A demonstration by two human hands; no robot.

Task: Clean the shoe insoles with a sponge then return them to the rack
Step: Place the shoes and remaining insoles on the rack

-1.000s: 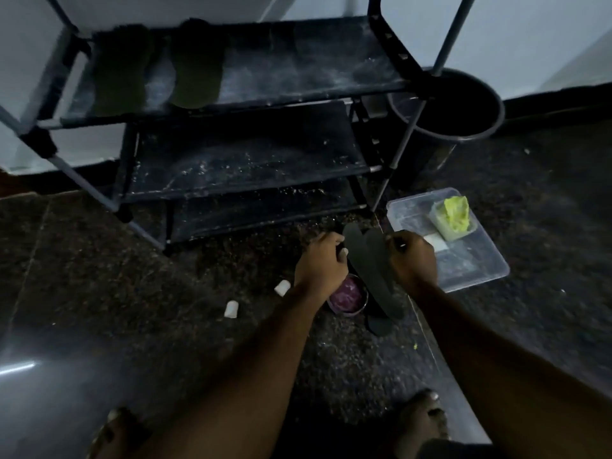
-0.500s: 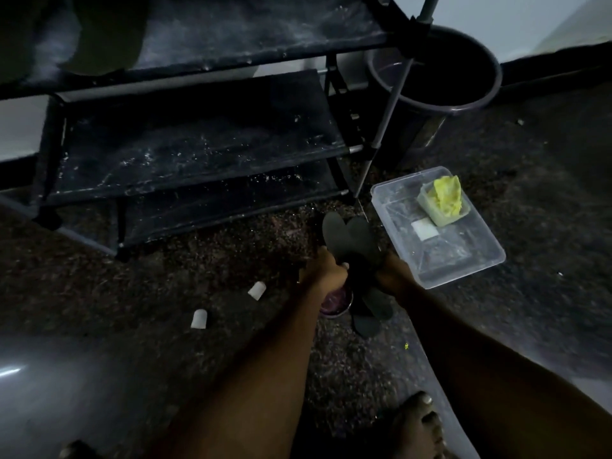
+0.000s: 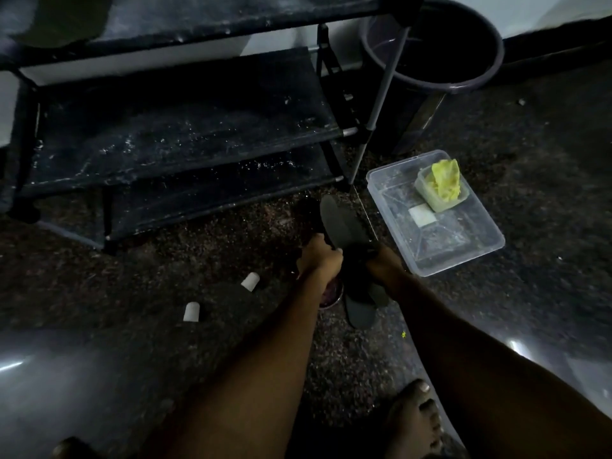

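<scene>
Two insoles [image 3: 344, 228], dark and crossed in a narrow X, are off the rack [image 3: 185, 140]. They are held above the floor just near of its lowest shelf, one end pointing far and the other near.

Progress (judgement):
- Neither hand carries a sponge.
- A yellow sponge-like wad [image 3: 443, 183] sits in a small tub [image 3: 443, 205] inside the clear tray [image 3: 463, 246], just right of the hands.
- Too dim to tell whether the insoles are wet or scrubbed, so the cleaning stage is uncertain.
- The return to the rack is not yet done for this pair.
- A dark olive shape [image 3: 66, 18] lies on the top shelf, far left, cut by the frame edge. Possibly another insole; not certain.

Pose:
- Left hand [image 3: 319, 258] grips the insoles' left edge, fingers curled over it.
- Right hand [image 3: 385, 265] holds the right side at the crossing. Its fingers appear wrapped round but are mostly hidden.
- Both forearms reach forward from near, wrists close together.

Surroundings:
- A small bowl [image 3: 334, 301] with purplish contents is on the floor under the left wrist.
- Two white caps [image 3: 250, 281] lie to the left.
- A dark bucket [image 3: 463, 89] stands far right.
</scene>
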